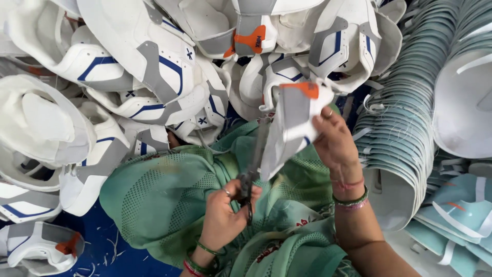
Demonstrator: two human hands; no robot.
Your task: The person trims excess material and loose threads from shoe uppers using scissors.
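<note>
My right hand [335, 141] grips a white and grey shoe upper [293, 120] with an orange tab, holding it up by its right edge. My left hand [225, 213] is closed around the handles of a pair of dark scissors [254, 164]. The blades point up along the left edge of the upper and touch it. Both hands work over green patterned cloth [164, 195] that covers my lap. Bangles circle both wrists.
A large pile of white shoe uppers [138, 66] with blue and grey trim fills the top and left. Nested stacks of pale teal pieces [400, 128] stand at the right. Blue floor [102, 251] with thread scraps shows at the lower left.
</note>
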